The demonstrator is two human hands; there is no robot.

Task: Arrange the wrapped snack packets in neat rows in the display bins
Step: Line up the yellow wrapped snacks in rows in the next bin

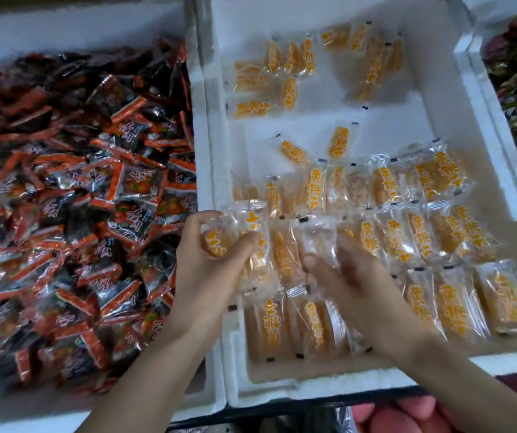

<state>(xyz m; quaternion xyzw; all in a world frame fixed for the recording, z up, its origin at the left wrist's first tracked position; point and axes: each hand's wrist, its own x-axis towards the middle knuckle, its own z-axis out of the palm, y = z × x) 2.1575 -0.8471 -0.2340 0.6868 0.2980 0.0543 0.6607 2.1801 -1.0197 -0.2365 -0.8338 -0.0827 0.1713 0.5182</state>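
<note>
**Operator:** Which step is in hand?

**Technician:** Judged: seating one packet in a row. At far left, the left bin [79, 29] holds a loose heap of red-and-black packets [73, 198]; leave it alone. The work is in the centre bin [391, 120].

**Operator:** Procedure?

**Technician:** Lay the held packet [218, 240] flat at the row's left end, close to the bin's left wall. Keep its long side parallel to its neighbours and its printed face up (some packets in the rows show little print, so face-up is a preference, not a rule). Overlap it as the others overlap, so the row keeps one line. Steady the neighbouring packets with the other hand so they do not slide.

**Operator:** Where is the packet relative to the fingers?

**Technician:** The left hand [207, 270] grasps it, thumb across its front and fingers curled behind its left edge. It sits at the left end of the middle row [407, 235], touching or just above the next packet. The right hand [354, 279] is blurred over the same row, fingertips on or just above the wrappers; whether it pinches one cannot be told. Further right, the near row [450, 301] runs along the bin's near edge. Loose packets [282, 70] lie scattered toward the far edge.
</note>
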